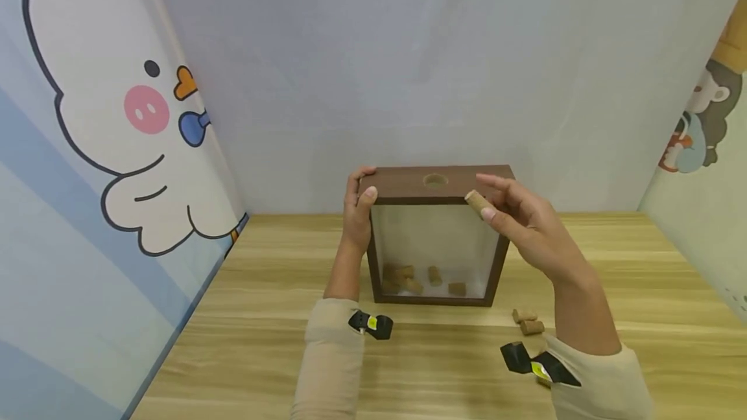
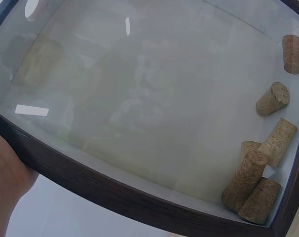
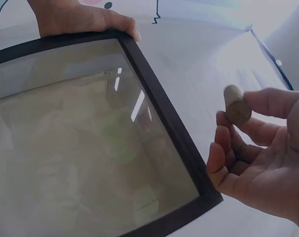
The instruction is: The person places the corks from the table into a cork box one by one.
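A dark wooden display box (image 1: 403, 180) with a clear front stands upright on the table, a round hole (image 1: 435, 179) in its top. My left hand (image 1: 357, 216) grips its upper left corner, thumb at the front edge. Between thumb and fingers, my right hand (image 1: 533, 229) pinches a cork (image 1: 478, 202) beside the box's upper right edge, right of the hole. The right wrist view shows that cork (image 3: 237, 104) up close, end facing the camera. Several corks (image 2: 273, 98) lie on the floor of the box, most heaped towards its left side.
Two loose corks (image 1: 528, 321) lie on the wood-grain table (image 1: 432, 355) to the right of the box, and another is partly hidden by the right wrist strap. Behind the box hangs a pale cloth wall (image 1: 408, 70); cartoon-printed panels (image 1: 93, 115) stand at both sides.
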`<state>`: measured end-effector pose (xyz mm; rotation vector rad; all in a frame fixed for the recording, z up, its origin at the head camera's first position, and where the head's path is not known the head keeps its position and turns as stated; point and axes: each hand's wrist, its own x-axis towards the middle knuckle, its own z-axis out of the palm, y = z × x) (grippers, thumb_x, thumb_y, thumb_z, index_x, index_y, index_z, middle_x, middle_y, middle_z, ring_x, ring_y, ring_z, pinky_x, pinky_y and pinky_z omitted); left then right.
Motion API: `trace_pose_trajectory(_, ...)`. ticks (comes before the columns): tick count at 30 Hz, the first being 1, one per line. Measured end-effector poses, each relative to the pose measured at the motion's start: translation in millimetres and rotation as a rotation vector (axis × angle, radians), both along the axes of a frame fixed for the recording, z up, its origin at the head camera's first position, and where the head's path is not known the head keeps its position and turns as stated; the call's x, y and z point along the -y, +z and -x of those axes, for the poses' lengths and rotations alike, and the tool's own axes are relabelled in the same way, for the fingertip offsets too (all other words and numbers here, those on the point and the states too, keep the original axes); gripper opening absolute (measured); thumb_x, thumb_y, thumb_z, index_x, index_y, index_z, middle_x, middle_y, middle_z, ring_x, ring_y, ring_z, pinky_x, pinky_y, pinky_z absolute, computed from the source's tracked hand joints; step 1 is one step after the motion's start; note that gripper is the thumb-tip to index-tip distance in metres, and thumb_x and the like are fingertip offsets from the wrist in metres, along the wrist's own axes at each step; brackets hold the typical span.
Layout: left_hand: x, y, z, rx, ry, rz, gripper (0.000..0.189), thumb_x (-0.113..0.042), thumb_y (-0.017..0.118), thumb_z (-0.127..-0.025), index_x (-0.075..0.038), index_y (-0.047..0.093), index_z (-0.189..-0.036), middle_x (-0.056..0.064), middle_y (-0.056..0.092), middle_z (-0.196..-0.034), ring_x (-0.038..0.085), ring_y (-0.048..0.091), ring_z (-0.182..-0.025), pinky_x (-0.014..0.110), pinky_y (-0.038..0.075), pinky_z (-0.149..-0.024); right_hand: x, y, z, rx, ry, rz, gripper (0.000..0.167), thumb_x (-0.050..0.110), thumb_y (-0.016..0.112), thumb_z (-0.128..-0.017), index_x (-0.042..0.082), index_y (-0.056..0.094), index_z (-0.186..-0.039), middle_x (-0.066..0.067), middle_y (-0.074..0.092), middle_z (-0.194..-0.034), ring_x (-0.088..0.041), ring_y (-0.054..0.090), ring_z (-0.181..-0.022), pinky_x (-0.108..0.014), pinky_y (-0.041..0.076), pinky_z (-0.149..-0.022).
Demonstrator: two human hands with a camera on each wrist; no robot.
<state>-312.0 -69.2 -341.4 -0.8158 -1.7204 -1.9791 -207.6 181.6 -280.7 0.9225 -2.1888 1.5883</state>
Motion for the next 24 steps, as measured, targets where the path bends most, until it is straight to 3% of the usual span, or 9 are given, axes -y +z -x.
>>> trace_pose_trajectory(3,1.1,-10.0,9.8,-0.003,0.001,-0.007,0.059,-0.035,0.044,-0.085,0.004,0.035,-0.128,0.016,0.029,-0.137,0.026,0.025,-0.125,0.046,0.020,-0.099,6,8.4,6.8,-0.031,-0.021,0.008,0.040,0.000,0.046,-0.094,-0.001,0.045,-0.135,-0.017,0.051,-0.097,-0.018,0.046,-0.078,-0.024,0.039,-0.065)
trace_pose_trajectory(6,0.8,-12.7,12.1,-0.012,0.013,-0.009,0.060,-0.041,0.046,-0.086,0.001,0.036,-0.127,0.013,0.030,-0.137,0.024,0.026,-0.126,0.046,0.020,-0.099,12,17.0,15.4,-0.022,-0.031,0.050,0.036,0.001,0.049,-0.093,0.001,0.053,-0.129,-0.018,0.055,-0.102,-0.019,0.050,-0.084,-0.025,0.042,-0.070)
trace_pose_trajectory(12,0.6,-13.6,11.9,-0.018,0.021,-0.008,0.060,-0.043,0.046,-0.086,0.001,0.037,-0.126,0.012,0.031,-0.136,0.023,0.025,-0.126,0.045,0.020,-0.099,20,28.9,31.5,0.029,-0.072,0.109,0.030,0.004,0.062,-0.086,0.005,0.059,-0.116,-0.011,0.061,-0.093,-0.020,0.055,-0.073,-0.027,0.045,-0.063)
trace_pose_trajectory(16,0.9,-14.7,12.1,-0.020,0.012,-0.012,0.058,-0.037,0.044,-0.085,0.001,0.037,-0.127,0.014,0.030,-0.137,0.024,0.024,-0.127,0.046,0.020,-0.099,28,34.1,41.3,0.067,-0.152,0.078,0.029,0.009,0.068,-0.083,0.004,0.055,-0.109,-0.008,0.062,-0.086,-0.020,0.055,-0.069,-0.027,0.044,-0.060)
trace_pose_trajectory(20,1.2,-12.9,11.4,-0.012,0.013,-0.006,0.056,-0.032,0.043,-0.084,0.004,0.036,-0.128,0.017,0.029,-0.137,0.026,0.025,-0.126,0.045,0.020,-0.099,36,39.3,52.5,0.158,-0.191,0.034,0.034,0.012,0.070,-0.082,0.003,0.052,-0.109,-0.010,0.065,-0.089,-0.023,0.059,-0.078,-0.028,0.045,-0.068)
trace_pose_trajectory(24,1.2,-4.8,3.9,-0.004,0.012,0.000,0.058,-0.032,0.043,-0.085,0.007,0.035,-0.127,0.021,0.028,-0.137,0.027,0.026,-0.125,0.044,0.021,-0.098,42,46.5,64.9,0.254,-0.216,-0.079,0.033,0.011,0.071,-0.081,0.002,0.056,-0.109,-0.013,0.067,-0.092,-0.023,0.061,-0.084,-0.032,0.044,-0.073)
